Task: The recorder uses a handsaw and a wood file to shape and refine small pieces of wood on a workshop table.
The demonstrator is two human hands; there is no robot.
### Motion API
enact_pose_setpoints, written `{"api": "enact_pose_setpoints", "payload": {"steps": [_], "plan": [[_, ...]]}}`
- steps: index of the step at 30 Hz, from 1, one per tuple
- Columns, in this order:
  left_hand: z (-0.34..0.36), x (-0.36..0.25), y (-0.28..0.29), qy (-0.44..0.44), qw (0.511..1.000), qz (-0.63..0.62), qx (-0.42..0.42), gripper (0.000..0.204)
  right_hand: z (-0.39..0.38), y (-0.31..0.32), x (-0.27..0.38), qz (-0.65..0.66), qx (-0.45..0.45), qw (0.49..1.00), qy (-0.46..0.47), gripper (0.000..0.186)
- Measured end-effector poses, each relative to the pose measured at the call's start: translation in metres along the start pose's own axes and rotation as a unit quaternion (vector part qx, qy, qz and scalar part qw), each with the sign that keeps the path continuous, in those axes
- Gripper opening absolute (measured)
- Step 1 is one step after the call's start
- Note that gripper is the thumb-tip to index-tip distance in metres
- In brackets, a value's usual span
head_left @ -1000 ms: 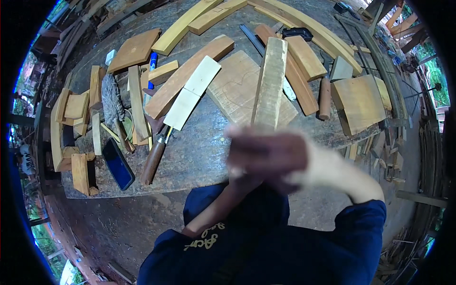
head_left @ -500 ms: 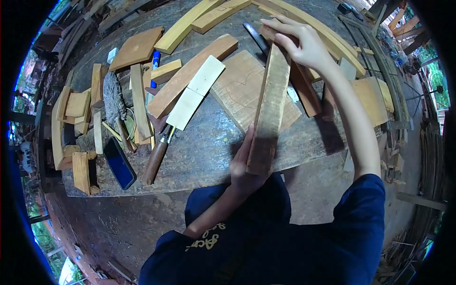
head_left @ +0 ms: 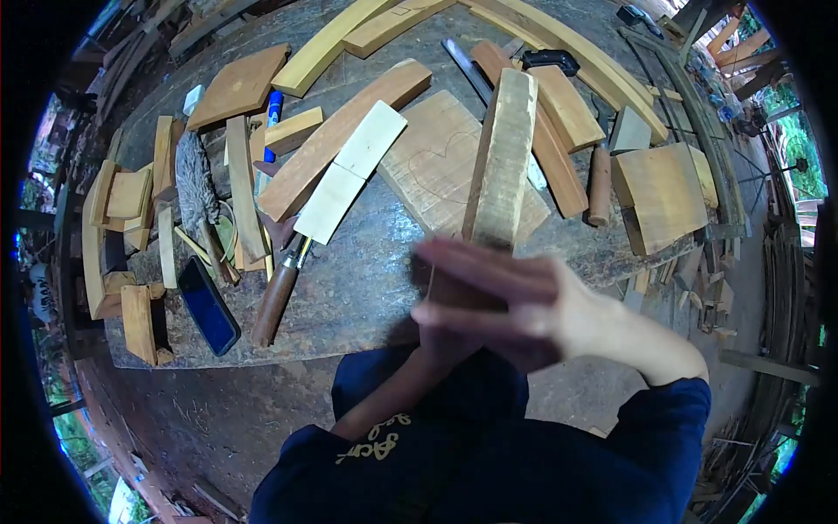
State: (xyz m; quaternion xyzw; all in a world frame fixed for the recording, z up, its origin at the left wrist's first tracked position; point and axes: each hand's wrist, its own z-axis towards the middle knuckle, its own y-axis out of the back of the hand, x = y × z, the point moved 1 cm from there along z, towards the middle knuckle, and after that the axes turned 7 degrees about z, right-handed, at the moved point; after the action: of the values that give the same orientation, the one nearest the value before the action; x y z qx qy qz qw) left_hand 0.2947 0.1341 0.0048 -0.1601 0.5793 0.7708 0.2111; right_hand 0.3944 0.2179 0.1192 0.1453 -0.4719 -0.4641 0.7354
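A long, thick wooden block with a rough, pale upper face stands tilted in front of me. Its near end is in my left hand, which is mostly hidden behind the block and my other hand. My right hand crosses the near end of the block, its fingers stretched out and apart, somewhat blurred. Beyond the block lies a flat board with a heart outline drawn on it. A wooden-handled chisel rests to the left, beside a pale jointed wood piece.
On the workbench a phone, a grey brush and several wood offcuts lie at the left. A curved brown piece, a short round handle and a wide block are at the right. Long curved pieces line the back.
My right hand has come down from the block's far end to its near end. The far end now shows bare. My left hand stays at the near end.
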Motion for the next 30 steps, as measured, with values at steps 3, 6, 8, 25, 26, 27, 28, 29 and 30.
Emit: {"api": "enact_pose_setpoints", "payload": {"steps": [3, 6, 8, 25, 26, 27, 28, 29, 30], "plan": [[-0.002, 0.002, 0.002, 0.02, 0.965, -0.176, -0.192, 0.06, 0.01, 0.031, -0.056, -0.147, 0.003, 0.989, -0.023, 0.07], [-0.001, 0.01, -0.002, 0.014, 0.957, -0.196, -0.216, 0.07, 0.036, 0.068, -0.114, -0.232, -0.1, 0.965, -0.07, 0.042], [0.0, 0.01, -0.005, 0.012, 0.955, -0.202, -0.217, 0.073, 0.043, 0.088, -0.15, -0.273, -0.118, 0.953, -0.065, 0.041], [0.007, 0.022, 0.067, -0.043, 0.953, -0.071, -0.29, 0.056, -0.004, 0.097, -0.096, 0.755, -0.399, 0.513, -0.083, 0.055], [0.007, 0.025, 0.069, -0.105, 0.957, -0.059, -0.266, 0.053, -0.01, 0.089, -0.093, 0.795, -0.384, 0.469, -0.037, 0.056], [0.006, 0.027, 0.069, -0.166, 0.955, -0.047, -0.24, 0.051, -0.015, 0.081, -0.09, 0.83, -0.366, 0.421, 0.009, 0.058], [0.004, 0.031, 0.069, -0.165, 0.956, -0.046, -0.24, 0.051, -0.016, 0.074, -0.088, 0.838, -0.356, 0.413, 0.02, 0.063], [0.002, 0.035, 0.066, -0.207, 0.961, 0.026, -0.181, 0.045, -0.017, 0.068, -0.082, 0.858, -0.338, 0.388, 0.016, 0.069], [-0.001, 0.038, 0.062, -0.247, 0.957, 0.097, -0.119, 0.041, -0.018, 0.06, -0.077, 0.837, -0.349, 0.421, 0.005, 0.069]]}}
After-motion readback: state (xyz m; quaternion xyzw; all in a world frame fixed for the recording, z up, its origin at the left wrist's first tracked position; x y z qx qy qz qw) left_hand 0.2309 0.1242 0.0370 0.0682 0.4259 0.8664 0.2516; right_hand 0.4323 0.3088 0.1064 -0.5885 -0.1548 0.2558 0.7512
